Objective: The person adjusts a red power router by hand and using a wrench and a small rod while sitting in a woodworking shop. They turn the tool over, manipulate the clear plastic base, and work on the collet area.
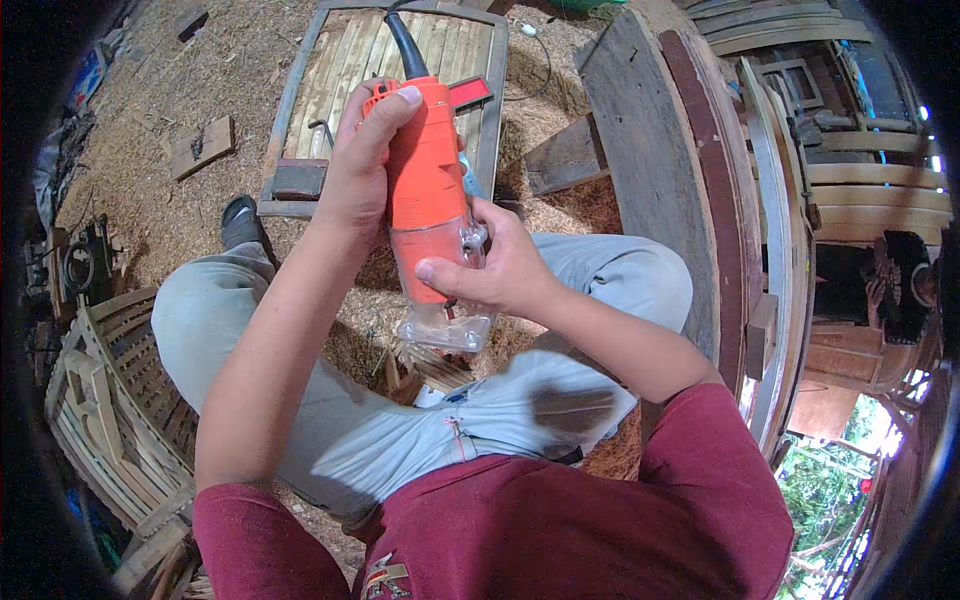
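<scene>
An orange trim router (428, 170) with a clear plastic base (450, 330) is held over my lap, its black cord rising from the far end. My left hand (362, 150) wraps round the upper part of the body from the left, thumb lying across the orange casing. Lower down, my right hand (505, 262) grips the clear housing near its metal clamp, with the thumb pressed on its front. A small reddish-brown part shows inside the base below the body; I cannot make out what it is.
Beyond my knees a slatted wooden panel (350, 60) lies on sawdust-covered ground, with a red flat object (470, 92) and a dark block (298, 180) on it. Long boards (645, 130) stand along the right. Curved slatted woodwork (130, 350) is at left, a wood offcut (203, 147) farther off.
</scene>
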The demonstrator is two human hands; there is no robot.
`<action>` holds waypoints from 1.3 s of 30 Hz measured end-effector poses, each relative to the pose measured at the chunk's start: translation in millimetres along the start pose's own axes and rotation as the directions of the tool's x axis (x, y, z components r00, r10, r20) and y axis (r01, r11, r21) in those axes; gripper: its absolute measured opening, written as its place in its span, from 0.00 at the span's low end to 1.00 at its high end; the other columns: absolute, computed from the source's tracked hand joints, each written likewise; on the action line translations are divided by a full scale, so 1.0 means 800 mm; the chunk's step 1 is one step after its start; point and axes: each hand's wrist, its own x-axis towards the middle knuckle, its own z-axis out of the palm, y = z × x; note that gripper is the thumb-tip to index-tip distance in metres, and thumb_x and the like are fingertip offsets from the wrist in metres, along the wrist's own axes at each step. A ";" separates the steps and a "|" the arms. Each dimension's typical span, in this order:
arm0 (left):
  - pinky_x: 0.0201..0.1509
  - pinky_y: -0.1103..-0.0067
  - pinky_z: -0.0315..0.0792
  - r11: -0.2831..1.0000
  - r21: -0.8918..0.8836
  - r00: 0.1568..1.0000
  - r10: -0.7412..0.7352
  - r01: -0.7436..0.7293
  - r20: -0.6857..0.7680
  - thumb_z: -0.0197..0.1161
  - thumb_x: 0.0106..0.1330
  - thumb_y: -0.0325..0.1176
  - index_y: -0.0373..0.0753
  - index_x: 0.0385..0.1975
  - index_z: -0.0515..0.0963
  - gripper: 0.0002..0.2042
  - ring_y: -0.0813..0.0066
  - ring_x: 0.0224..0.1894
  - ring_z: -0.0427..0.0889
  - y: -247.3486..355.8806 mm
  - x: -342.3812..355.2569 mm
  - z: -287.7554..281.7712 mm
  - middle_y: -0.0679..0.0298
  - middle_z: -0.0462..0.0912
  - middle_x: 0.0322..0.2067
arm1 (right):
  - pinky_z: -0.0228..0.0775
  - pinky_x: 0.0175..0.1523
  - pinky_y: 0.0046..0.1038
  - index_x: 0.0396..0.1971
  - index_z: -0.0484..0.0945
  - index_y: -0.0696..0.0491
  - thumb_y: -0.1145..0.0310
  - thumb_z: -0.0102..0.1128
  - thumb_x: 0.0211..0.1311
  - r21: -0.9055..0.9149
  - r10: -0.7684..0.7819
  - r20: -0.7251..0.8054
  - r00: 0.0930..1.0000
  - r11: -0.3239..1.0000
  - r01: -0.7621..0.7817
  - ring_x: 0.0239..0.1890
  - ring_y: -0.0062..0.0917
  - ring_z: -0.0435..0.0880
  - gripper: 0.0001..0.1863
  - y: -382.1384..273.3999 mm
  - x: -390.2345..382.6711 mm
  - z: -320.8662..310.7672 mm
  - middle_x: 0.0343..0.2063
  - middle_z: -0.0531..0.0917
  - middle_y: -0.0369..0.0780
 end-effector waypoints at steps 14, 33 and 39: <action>0.38 0.68 0.85 1.000 -0.013 1.000 -0.009 0.009 -0.001 0.65 0.68 0.50 0.40 0.51 0.69 0.23 0.65 0.33 0.87 -0.001 0.000 -0.001 0.53 0.85 0.34 | 0.76 0.58 0.30 0.60 0.71 0.61 0.52 0.74 0.63 0.031 -0.081 0.063 0.995 0.996 0.079 0.51 0.22 0.82 0.35 -0.011 0.000 -0.001 0.51 0.82 0.42; 0.41 0.68 0.85 0.996 -0.076 0.994 -0.049 0.057 0.101 0.63 0.67 0.55 0.40 0.51 0.70 0.25 0.65 0.39 0.87 -0.002 0.001 -0.006 0.53 0.84 0.37 | 0.78 0.65 0.37 0.75 0.53 0.57 0.55 0.57 0.78 0.497 0.154 0.340 0.928 0.808 -0.316 0.64 0.28 0.80 0.37 -0.043 0.014 -0.024 0.65 0.73 0.43; 0.41 0.67 0.86 0.998 -0.033 0.994 -0.046 0.049 0.095 0.63 0.66 0.55 0.41 0.51 0.69 0.26 0.63 0.35 0.88 0.004 -0.003 -0.004 0.52 0.84 0.37 | 0.81 0.58 0.31 0.66 0.67 0.62 0.55 0.60 0.78 0.457 0.126 0.418 0.900 0.827 -0.328 0.56 0.23 0.83 0.30 -0.049 0.016 -0.032 0.55 0.81 0.40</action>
